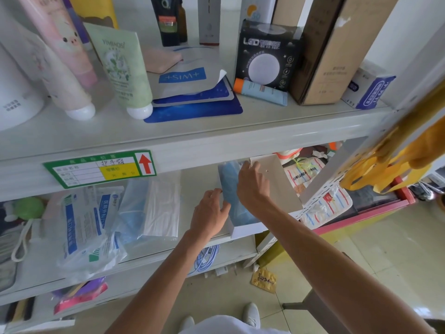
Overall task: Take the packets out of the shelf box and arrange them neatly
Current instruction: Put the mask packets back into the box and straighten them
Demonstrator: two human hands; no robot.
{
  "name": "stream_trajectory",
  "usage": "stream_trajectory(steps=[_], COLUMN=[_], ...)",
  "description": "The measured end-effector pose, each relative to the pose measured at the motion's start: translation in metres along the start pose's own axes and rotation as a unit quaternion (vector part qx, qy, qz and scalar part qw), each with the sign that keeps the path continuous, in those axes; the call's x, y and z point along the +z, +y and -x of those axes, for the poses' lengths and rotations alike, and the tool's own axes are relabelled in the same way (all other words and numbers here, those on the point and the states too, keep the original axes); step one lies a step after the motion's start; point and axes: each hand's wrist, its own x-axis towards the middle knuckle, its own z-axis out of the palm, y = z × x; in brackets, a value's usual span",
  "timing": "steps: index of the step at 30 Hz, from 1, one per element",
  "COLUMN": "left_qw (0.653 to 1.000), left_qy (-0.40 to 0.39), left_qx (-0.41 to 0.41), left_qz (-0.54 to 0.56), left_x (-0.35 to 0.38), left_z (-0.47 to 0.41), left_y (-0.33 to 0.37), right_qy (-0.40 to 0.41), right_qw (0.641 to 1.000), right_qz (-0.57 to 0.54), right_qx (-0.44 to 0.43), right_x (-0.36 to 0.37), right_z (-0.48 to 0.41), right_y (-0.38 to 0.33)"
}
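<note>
The blue packet (232, 201) is standing in the white shelf box (272, 189) at the front right corner of the middle shelf (204, 177), with the right hand (252, 183) pinching its top edge and the left hand (210, 214) pressing spread fingers against the box's left side. Only one packet is showing inside; three or so packets (115, 218) are lying loosely toward the shelf's left. The box is overhanging the front edge, so a hard pull is likely risking tipping it off.
</note>
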Motion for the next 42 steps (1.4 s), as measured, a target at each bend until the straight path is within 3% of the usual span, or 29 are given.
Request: stream_trajectory(steps=[4,10,14,20,25,28,31,33,37,40,42], left_qw=[1.000,0.999,0.997,0.997,0.992,0.972,0.955,0.947,0.944,0.951,0.960], left_qy=[-0.009,-0.028,-0.053,-0.053,0.068,0.140,0.158,0.154,0.159,0.152,0.119], left_qx=[-0.017,-0.031,-0.050,-0.045,-0.056,-0.112,-0.179,-0.211,-0.240,-0.244,-0.244], left_qz=[0.016,0.016,0.029,-0.013,-0.095,-0.151,-0.175,-0.186,-0.162,-0.112,-0.070], left_x=[0.001,0.000,0.001,-0.014,-0.038,-0.058,-0.075,-0.085,-0.100,-0.110,-0.114], left_z=[-0.001,-0.002,-0.002,0.007,0.010,0.010,0.014,0.018,0.025,0.032,0.035], left_y=[0.000,-0.005,-0.010,-0.035,-0.057,-0.071,-0.088,-0.100,-0.121,-0.137,-0.145], right_qy=[-0.043,0.058,-0.046,-0.052,-0.037,-0.032,-0.020,0.030,0.098,-0.012,-0.141], right_qw=[0.998,0.995,0.994,0.994,0.993,0.993,0.993,0.990,0.966,0.936,0.925], right_qz=[-0.044,-0.041,-0.019,-0.003,-0.020,-0.041,-0.089,-0.125,-0.196,-0.306,-0.329], right_qx=[-0.010,-0.064,-0.100,-0.097,-0.111,-0.107,-0.072,-0.059,-0.135,-0.172,-0.128], right_x=[0.016,0.018,0.036,0.042,0.044,0.044,0.035,0.026,0.014,0.019,0.032], right_z=[0.010,0.006,0.012,0.015,0.012,0.012,0.008,0.005,0.005,0.013,0.020], right_y=[-0.004,0.002,0.012,0.002,-0.004,-0.008,-0.015,-0.025,-0.062,-0.097,-0.121])
